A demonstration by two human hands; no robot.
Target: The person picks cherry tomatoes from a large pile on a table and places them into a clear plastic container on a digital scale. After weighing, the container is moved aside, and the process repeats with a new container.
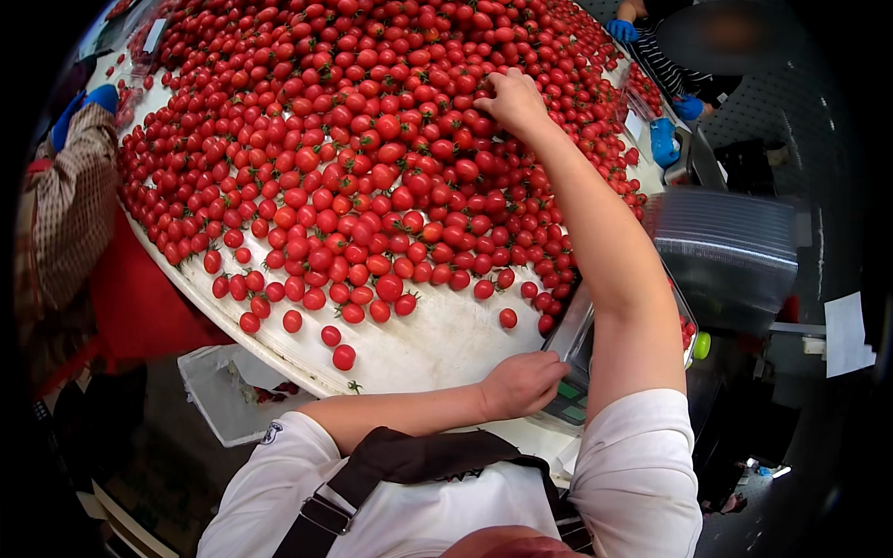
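Small red cherry tomatoes, several with green stems, cover most of the large white round-edged table before me. My right hand reaches far over the heap, thumb and forefinger apart above the fruit. Its palm side is hidden, so I cannot tell whether a tomato is in it. Low at the near edge, my left hand has its fingers curled on the edge of a clear plastic container. My right forearm hides much of that container, while some tomatoes show past the arm. Beside my left hand are green panels on a digital scale.
Nested clear plastic containers stand at right, near a green cap. A grey-white bin sits below the table's left edge. One co-worker's blue-gloved hand is at left; another's blue gloves are at far right.
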